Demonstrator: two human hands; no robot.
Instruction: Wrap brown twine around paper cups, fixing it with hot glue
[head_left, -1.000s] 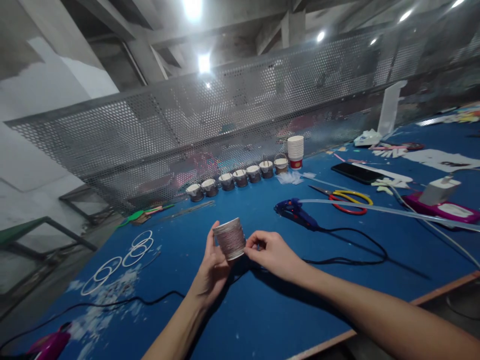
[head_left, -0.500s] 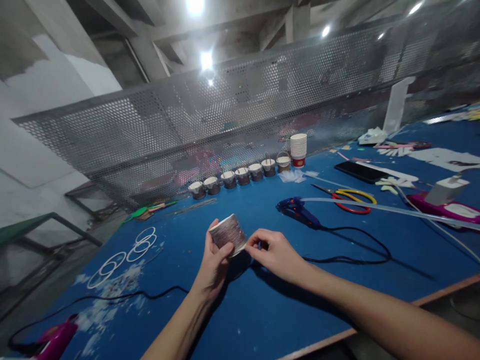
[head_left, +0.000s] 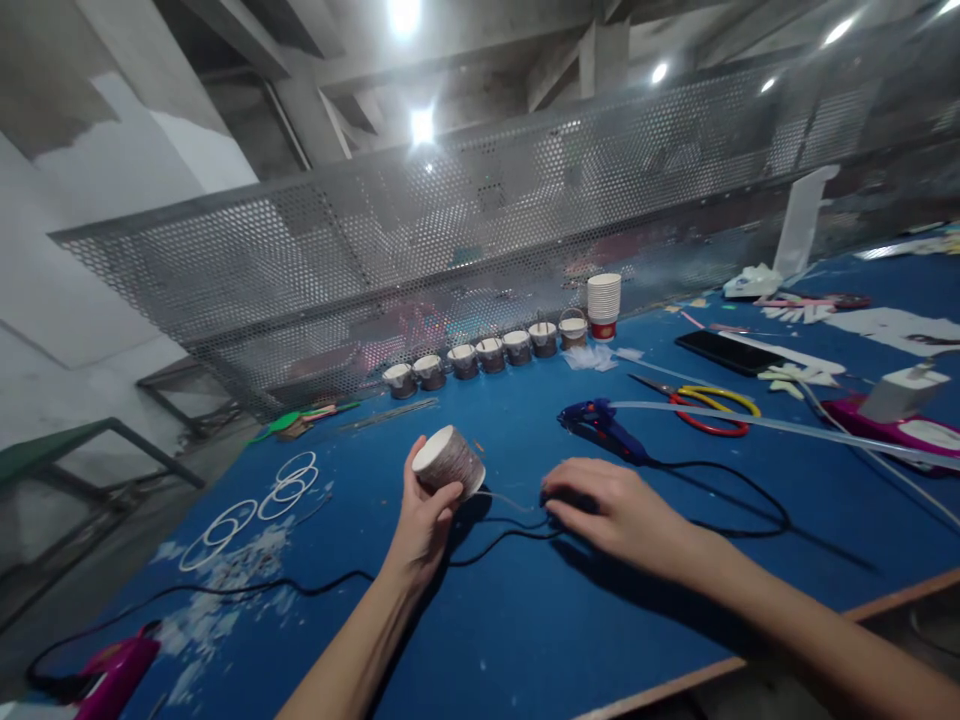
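My left hand (head_left: 422, 520) is closed around a small paper cup (head_left: 448, 462) wound with brownish cord, held tilted just above the blue table (head_left: 525, 620). A thin strand (head_left: 510, 498) runs from the cup toward my right hand (head_left: 619, 512). That hand lies palm down on the table to the right of the cup. Its fingertips are curled at the strand's end, over a black cable (head_left: 495, 535).
A blue glue gun (head_left: 600, 425) and red-and-yellow scissors (head_left: 712, 410) lie beyond my right hand. A row of small cups (head_left: 487, 355) and a stack of white cups (head_left: 604, 298) stand by the perforated metal screen (head_left: 480, 240). White rings (head_left: 262, 500) lie left; a pink tool (head_left: 112, 675) sits near left.
My right hand left the cup and moved right and down onto the table, drawing out a strand. The left hand tipped the cup further onto its side.
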